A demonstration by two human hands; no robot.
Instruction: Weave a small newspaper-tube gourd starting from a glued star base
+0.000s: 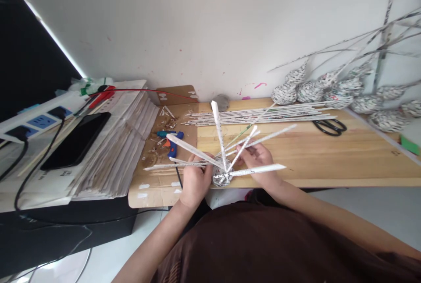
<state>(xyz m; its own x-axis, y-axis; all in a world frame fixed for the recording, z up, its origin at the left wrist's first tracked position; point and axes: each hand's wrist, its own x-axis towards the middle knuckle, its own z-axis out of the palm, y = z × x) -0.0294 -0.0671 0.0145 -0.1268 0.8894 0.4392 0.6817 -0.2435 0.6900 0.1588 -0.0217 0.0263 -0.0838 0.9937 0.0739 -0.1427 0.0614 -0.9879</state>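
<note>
A small round woven piece of rolled paper (222, 175) is held over the table's front edge, with several white paper tubes (219, 127) sticking out of it in all directions. My left hand (197, 175) is closed on its left side, fingers partly hidden behind the tubes. On the right, my right hand (258, 160) has its fingers bent together around one of the thin paper tubes (272, 135), close to the woven piece.
Behind lie a row of loose paper tubes (263, 115) and black-handled scissors (330, 127). Woven paper bulbs (311, 92) stand back right. At left are a blue glue gun (172, 146) on cardboard (149, 186), a paper stack (113, 156), a phone (77, 140) and a power strip (41, 121).
</note>
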